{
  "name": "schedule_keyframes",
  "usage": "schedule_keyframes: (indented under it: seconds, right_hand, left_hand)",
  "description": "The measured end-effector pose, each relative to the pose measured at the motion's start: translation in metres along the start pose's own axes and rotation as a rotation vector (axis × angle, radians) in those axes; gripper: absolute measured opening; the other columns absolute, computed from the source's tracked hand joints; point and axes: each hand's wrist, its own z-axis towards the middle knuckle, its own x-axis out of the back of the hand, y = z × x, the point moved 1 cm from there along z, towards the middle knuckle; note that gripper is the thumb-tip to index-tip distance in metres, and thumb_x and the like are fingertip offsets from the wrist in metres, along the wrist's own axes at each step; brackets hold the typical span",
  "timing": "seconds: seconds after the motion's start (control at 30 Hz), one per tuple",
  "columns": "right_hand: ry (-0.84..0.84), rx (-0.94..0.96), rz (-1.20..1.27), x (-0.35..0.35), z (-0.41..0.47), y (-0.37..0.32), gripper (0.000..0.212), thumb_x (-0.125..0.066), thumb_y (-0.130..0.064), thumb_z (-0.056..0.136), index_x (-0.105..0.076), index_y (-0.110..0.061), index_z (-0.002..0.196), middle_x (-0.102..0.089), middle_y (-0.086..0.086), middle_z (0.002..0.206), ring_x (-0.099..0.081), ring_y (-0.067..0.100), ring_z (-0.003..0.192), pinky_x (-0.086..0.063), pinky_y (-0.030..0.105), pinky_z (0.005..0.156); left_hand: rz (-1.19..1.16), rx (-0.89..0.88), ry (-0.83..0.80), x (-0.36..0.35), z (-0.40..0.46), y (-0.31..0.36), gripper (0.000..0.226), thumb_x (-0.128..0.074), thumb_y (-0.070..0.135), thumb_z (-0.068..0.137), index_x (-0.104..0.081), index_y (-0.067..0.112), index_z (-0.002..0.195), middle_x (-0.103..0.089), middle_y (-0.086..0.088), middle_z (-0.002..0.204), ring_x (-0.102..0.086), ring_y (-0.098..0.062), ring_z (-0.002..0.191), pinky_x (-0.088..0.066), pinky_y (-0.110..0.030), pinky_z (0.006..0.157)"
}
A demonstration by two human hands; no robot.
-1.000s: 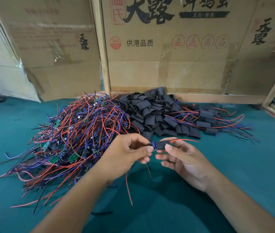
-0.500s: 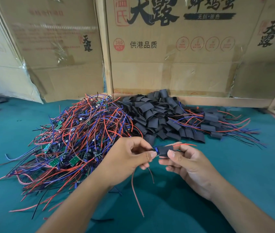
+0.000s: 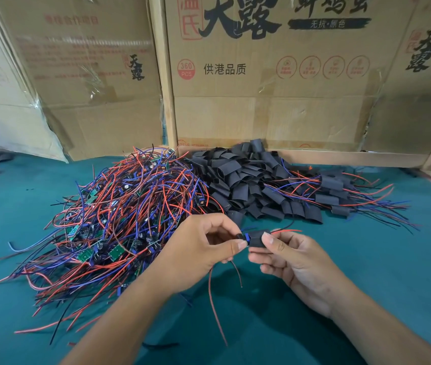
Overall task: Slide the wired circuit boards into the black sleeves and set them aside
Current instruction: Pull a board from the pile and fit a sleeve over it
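Centre of frame: the left hand (image 3: 204,248) pinches the blue end of a wired circuit board (image 3: 246,236) while the right hand (image 3: 296,256) pinches the black sleeve (image 3: 257,237) around it, above the green table (image 3: 393,259). Red wires (image 3: 218,306) hang below. Left of centre, the pile of unsleeved boards (image 3: 119,222); above centre, loose sleeves (image 3: 248,185); right, finished pieces (image 3: 340,196). Cardboard boxes (image 3: 275,101) fill the top.

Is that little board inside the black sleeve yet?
Mostly in: only its blue end shows beside the black sleeve, held between both hands.
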Motion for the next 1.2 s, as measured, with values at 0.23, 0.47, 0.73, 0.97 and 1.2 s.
schedule_keyframes:
  seconds: [0.23, 0.47, 0.73, 0.97, 1.2]
  right_hand:
    - [-0.011, 0.010, -0.015, 0.0010, -0.0007, -0.0007, 0.047, -0.082, -0.028, 0.061, -0.055, -0.007, 0.093, -0.074, 0.025, 0.094, -0.075, 0.032, 0.084, -0.056, 0.025, 0.057]
    - [-0.041, 0.048, -0.024, -0.0010, -0.0017, -0.0005, 0.051, -0.081, -0.022, 0.061, -0.055, -0.006, 0.101, -0.075, 0.014, 0.084, -0.075, 0.034, 0.085, -0.057, 0.026, 0.059]
    - [-0.094, 0.100, -0.020, 0.0015, -0.0015, -0.0012, 0.036, -0.081, -0.016, 0.065, -0.072, -0.008, 0.099, -0.073, 0.021, 0.100, -0.072, 0.035, 0.098, -0.058, 0.027, 0.073]
    - [-0.104, 0.172, -0.060, -0.0044, -0.0041, -0.0006, 0.035, -0.081, -0.019, 0.066, -0.076, -0.015, 0.100, -0.070, 0.003, 0.081, -0.071, 0.027, 0.092, -0.058, 0.030, 0.082]
    - [-0.090, 0.227, -0.145, -0.0039, -0.0046, -0.0015, 0.031, -0.080, -0.014, 0.078, -0.073, -0.019, 0.107, -0.061, -0.012, 0.070, -0.070, 0.015, 0.077, -0.055, 0.039, 0.095]
  left_hand:
    - [0.061, -0.002, -0.006, 0.0002, 0.0008, 0.0003, 0.006, -0.077, 0.019, 0.087, -0.071, 0.020, 0.086, -0.071, -0.003, 0.077, -0.058, -0.011, 0.063, -0.050, -0.026, 0.063]
    - [0.093, 0.011, -0.017, 0.0014, -0.0002, -0.0003, 0.005, -0.077, 0.018, 0.086, -0.072, 0.020, 0.086, -0.070, 0.003, 0.074, -0.057, -0.009, 0.061, -0.047, -0.023, 0.062]
    - [-0.018, 0.041, -0.008, 0.0003, -0.0006, 0.0043, 0.010, -0.074, 0.003, 0.087, -0.067, 0.005, 0.093, -0.070, -0.005, 0.074, -0.063, -0.013, 0.062, -0.051, -0.023, 0.064]
    - [-0.012, 0.030, 0.033, -0.0012, -0.0006, 0.0035, 0.009, -0.075, 0.002, 0.086, -0.067, 0.005, 0.088, -0.072, -0.007, 0.073, -0.066, -0.016, 0.062, -0.053, -0.023, 0.063]
    - [-0.178, 0.064, 0.060, -0.0023, 0.0003, 0.0026, 0.008, -0.074, -0.001, 0.084, -0.068, 0.002, 0.087, -0.073, -0.016, 0.077, -0.071, -0.025, 0.068, -0.059, -0.029, 0.066]
